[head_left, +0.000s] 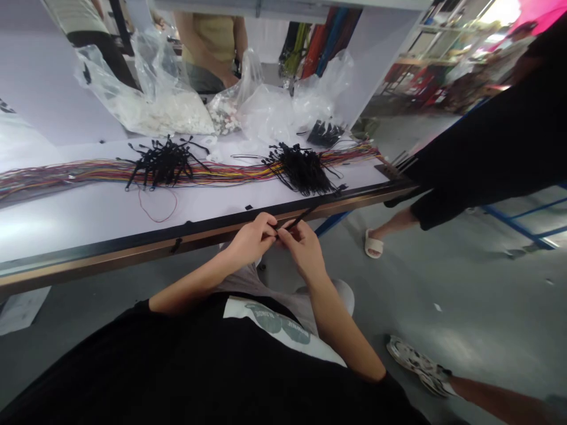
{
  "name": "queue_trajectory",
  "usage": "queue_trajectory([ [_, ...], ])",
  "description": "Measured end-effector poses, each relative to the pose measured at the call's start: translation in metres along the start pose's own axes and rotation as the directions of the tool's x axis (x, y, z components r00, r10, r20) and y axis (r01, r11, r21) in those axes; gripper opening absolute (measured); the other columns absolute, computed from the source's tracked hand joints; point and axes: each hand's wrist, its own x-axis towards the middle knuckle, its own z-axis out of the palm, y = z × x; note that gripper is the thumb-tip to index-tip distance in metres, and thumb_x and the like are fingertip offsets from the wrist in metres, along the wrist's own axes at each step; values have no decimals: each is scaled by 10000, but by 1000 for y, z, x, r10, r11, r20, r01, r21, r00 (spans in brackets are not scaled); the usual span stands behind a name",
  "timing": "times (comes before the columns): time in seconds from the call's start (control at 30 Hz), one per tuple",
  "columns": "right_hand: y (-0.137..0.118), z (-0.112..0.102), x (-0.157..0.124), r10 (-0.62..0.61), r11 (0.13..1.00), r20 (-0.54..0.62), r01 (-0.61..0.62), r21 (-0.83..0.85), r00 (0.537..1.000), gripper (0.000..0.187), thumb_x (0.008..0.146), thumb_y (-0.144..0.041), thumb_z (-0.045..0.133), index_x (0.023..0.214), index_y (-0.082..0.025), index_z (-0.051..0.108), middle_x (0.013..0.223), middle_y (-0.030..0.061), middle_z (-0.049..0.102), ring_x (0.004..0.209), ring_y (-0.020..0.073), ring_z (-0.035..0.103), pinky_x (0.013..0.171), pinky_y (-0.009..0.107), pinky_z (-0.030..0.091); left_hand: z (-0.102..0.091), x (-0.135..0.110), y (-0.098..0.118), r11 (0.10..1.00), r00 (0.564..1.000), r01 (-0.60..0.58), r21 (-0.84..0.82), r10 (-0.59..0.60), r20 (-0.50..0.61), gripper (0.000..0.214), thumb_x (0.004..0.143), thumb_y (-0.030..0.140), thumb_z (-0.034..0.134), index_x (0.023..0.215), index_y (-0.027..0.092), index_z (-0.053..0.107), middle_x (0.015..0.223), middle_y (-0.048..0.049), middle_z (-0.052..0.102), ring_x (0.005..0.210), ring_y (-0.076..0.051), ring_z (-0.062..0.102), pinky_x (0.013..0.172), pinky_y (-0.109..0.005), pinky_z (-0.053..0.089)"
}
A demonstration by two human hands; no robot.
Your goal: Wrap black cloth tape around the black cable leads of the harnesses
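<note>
Just off the bench edge, my left hand (256,237) and my right hand (305,247) meet with fingertips pinched together. Between them is a thin black cable (307,211), which runs from my right fingers up to the bench top. Its end at my left fingertips is mostly hidden. Beyond my hands lies a pile of short black cables (303,168) with small connectors. Another pile of black cables (165,162) sits farther left. Both rest across a long bundle of coloured wires (239,173).
Clear plastic bags of small white parts (177,115) stand along the back of the bench (110,215). A loop of red wire (158,219) lies near the front. One person in dark clothes (482,130) stands at the right; another person (215,47) is across the bench.
</note>
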Motion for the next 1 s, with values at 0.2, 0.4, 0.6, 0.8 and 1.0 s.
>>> queue_trajectory([
  [0.2, -1, -3, -5, -53, 998, -39, 53, 14, 998, 168, 715, -370, 608, 716, -221, 532, 729, -4, 637, 612, 159, 636, 585, 303, 522, -5, 7, -15, 756, 915, 400, -518, -300, 268, 282, 724, 386, 654, 819, 137, 562, 710, -50, 656, 665, -145, 626, 671, -290, 503],
  [0.4, -5, 1, -9, 22, 989, 21, -25, 147, 1000, 203, 670, -348, 678, 679, -214, 525, 566, -36, 615, 509, 136, 608, 522, 268, 493, -2, 18, -14, 568, 877, 472, -674, -223, 426, 332, 723, 473, 621, 777, 147, 580, 660, -32, 625, 616, -149, 608, 660, -316, 496],
  [0.6, 1, 0, -3, 118, 894, -6, -104, 436, 993, 336, 572, -374, 761, 566, -210, 468, 463, -59, 570, 413, 100, 517, 460, 240, 429, -8, -6, 7, 862, 987, -131, -489, 158, 13, 534, 430, 413, 827, 829, 167, 573, 816, -24, 597, 798, -171, 566, 752, -305, 462],
  [0.8, -7, -12, 3, 46, 912, 177, -114, 395, 983, 230, 568, -349, 768, 569, -200, 593, 723, -1, 675, 709, 147, 619, 723, 302, 479, -15, -5, 4, 959, 982, -71, -274, 116, 152, 254, 686, 316, 658, 851, 153, 554, 761, 0, 580, 640, -94, 515, 638, -245, 431],
  [1.0, 1, 3, 4, 11, 978, 48, -20, 209, 999, 214, 602, -342, 725, 592, -201, 564, 691, -23, 581, 692, 137, 554, 692, 288, 447, -6, 6, 0, 997, 982, -59, 45, 50, 183, 178, 714, 194, 604, 885, 155, 577, 725, 18, 611, 665, -109, 555, 662, -238, 428],
])
